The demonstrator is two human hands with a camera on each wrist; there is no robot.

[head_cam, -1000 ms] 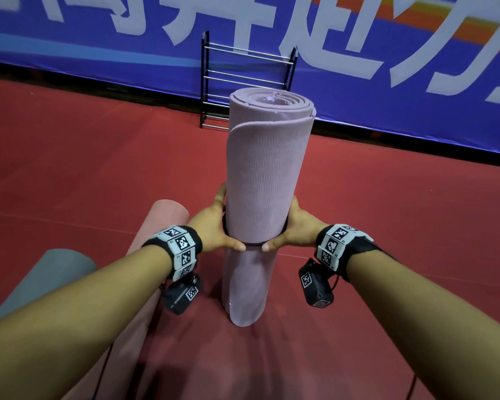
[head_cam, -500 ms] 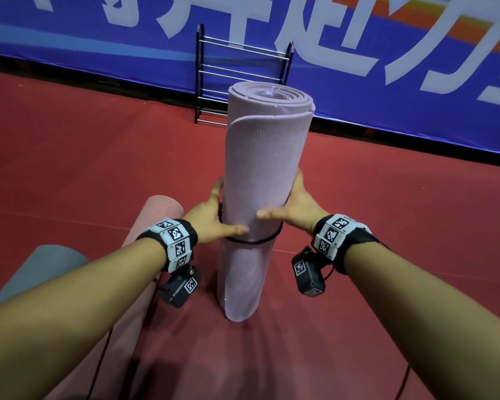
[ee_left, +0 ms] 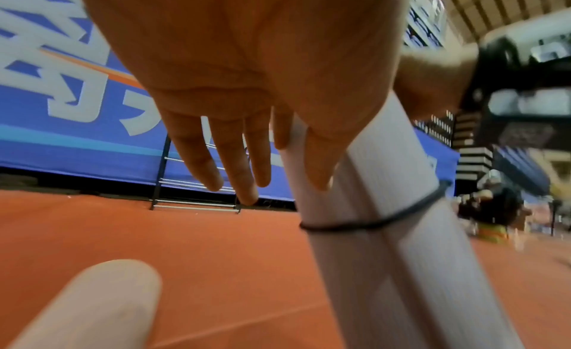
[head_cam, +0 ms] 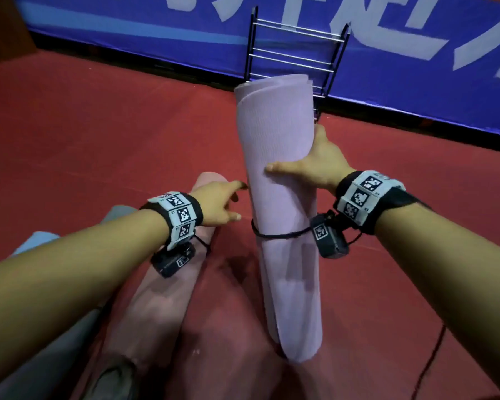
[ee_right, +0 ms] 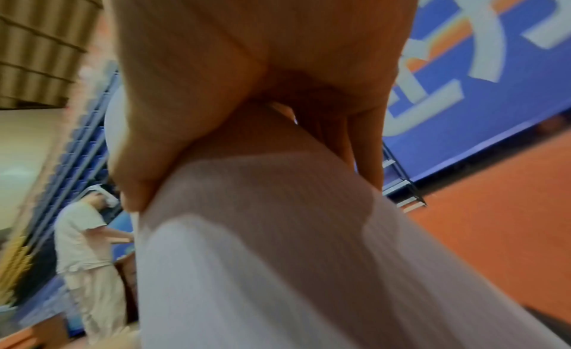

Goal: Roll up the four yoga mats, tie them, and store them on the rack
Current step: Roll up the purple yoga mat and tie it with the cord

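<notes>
A purple rolled mat (head_cam: 274, 157) stands nearly upright in the middle of the head view, its top leaning away from me. A thin black band (head_cam: 280, 234) circles it below my grip. My right hand (head_cam: 306, 163) grips the roll from the right, thumb across the front and fingers behind; the right wrist view shows that hand (ee_right: 247, 154) wrapped round the mat (ee_right: 278, 256). My left hand (head_cam: 237, 200) hovers just left of the roll with its fingers (ee_left: 235, 164) spread, holding nothing. The metal rack (head_cam: 295, 53) stands against the blue banner behind the mat.
A pink rolled mat (head_cam: 162, 298) lies on the red floor under my left arm, with a grey roll (head_cam: 55, 327) and a blue one (head_cam: 32, 241) beside it. A person in light clothes (ee_right: 83, 244) stands off to one side.
My left hand has let go of the purple mat and drawn back to the left. My right hand has slid up the roll above the band, and the mat now leans away.
</notes>
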